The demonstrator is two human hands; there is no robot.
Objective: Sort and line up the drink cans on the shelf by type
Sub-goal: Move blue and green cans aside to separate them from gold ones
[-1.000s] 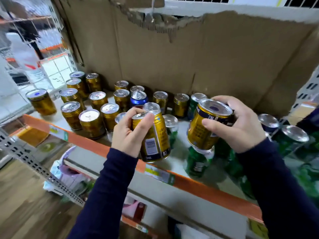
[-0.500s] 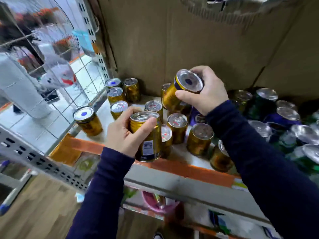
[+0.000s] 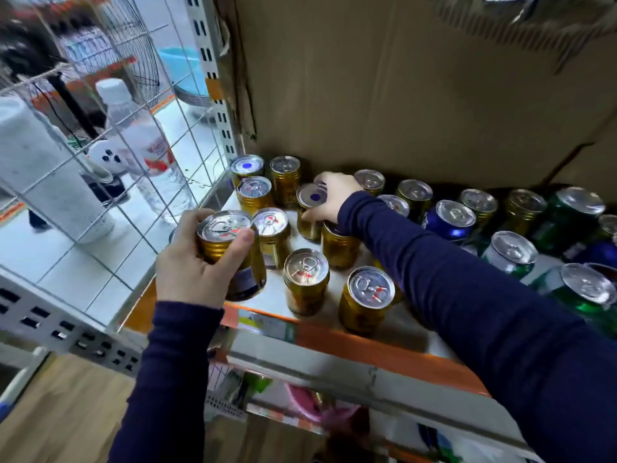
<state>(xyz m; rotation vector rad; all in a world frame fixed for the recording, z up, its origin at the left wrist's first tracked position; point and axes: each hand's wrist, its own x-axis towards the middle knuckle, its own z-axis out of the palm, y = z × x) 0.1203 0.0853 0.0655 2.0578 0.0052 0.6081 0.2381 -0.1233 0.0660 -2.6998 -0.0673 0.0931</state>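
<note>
Right hand [image 3: 334,195] is reaching across to the back-left of the shelf [image 3: 367,345], fingers wrapping round a blue-dot gold can [image 3: 309,212]. Left hand [image 3: 193,262] is gripping a pull-tab gold can [image 3: 230,248] upright over the front-left corner, just above the orange edge.

By size: cardboard [image 3: 400,95] is backing the whole shelf. Gold cluster [image 3: 253,192] is filling the left part. Blue can [image 3: 449,220] & green cans [image 3: 581,212] are sitting mixed to the right.

Blue-dot can's long axis is standing approx. vertical w/ a slight tilt, base down among other gold cans. Can't tell if it's touching the shelf yet.

Key relation: gold cluster is lying straight ahead & a bit right of left hand, so that hand is nearer the front-left spot, while right hand is nearer the back row. Prob. each can needs going down upright beside its like.
</note>
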